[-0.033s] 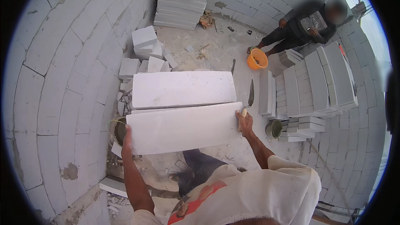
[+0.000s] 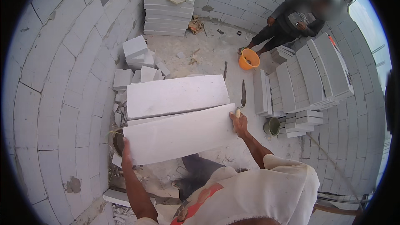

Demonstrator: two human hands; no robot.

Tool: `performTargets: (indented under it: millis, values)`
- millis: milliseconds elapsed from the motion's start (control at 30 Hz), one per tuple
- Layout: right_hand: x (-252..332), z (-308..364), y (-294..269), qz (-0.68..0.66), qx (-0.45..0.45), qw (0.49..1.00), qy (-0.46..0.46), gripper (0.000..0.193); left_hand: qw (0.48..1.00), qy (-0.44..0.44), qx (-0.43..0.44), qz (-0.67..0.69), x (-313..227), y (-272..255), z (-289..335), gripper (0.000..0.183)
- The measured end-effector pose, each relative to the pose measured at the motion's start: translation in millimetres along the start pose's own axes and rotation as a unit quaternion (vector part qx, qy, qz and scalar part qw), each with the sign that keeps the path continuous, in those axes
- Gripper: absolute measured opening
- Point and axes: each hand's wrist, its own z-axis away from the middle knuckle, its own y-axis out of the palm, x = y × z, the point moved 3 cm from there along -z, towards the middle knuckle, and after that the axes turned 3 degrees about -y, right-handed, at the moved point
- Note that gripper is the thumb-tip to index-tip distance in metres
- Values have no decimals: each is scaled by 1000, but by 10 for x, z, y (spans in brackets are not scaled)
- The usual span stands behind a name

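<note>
A long white aerated concrete block [image 2: 179, 135] is held between my two hands, its left end lower than its right. My left hand [image 2: 126, 152] grips the left end, with the thumb on the upper face. My right hand [image 2: 238, 124] closes on the right end and also holds a trowel [image 2: 243, 93] by its pale handle, the dark blade pointing away from me. Just beyond lies a second white block [image 2: 177, 96], close along the held one. Between them, a thin strip of another block's face shows at the left. What lies under the held block is hidden.
A dark bucket [image 2: 118, 142] stands by my left hand, beside broken block pieces [image 2: 135, 48]. Stacked blocks [image 2: 287, 81] and another bucket [image 2: 272, 126] are at the right. Farther off, a person [image 2: 291, 18] stands by an orange bucket [image 2: 249, 58]. A block wall [image 2: 58, 83] runs along the left.
The held block's left end has dropped and come slightly toward me, exposing a strip behind it. The whole view has shifted a little. Both hands keep their grip.
</note>
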Motion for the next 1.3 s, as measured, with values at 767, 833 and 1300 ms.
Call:
performTargets:
  millis: [767,833,1300]
  values:
    - [207,2558,1861,114,263,952,103,41,893,43,-389,223,3501,-1213,4962,76]
    - [-47,2797,2143,103,335,929,118,41,867,39,-439,232,3696,-1173,5681,76]
    - [-3300,3846,4848,94,532,781,312,39,758,-189,-589,208,4001,20,5852,104]
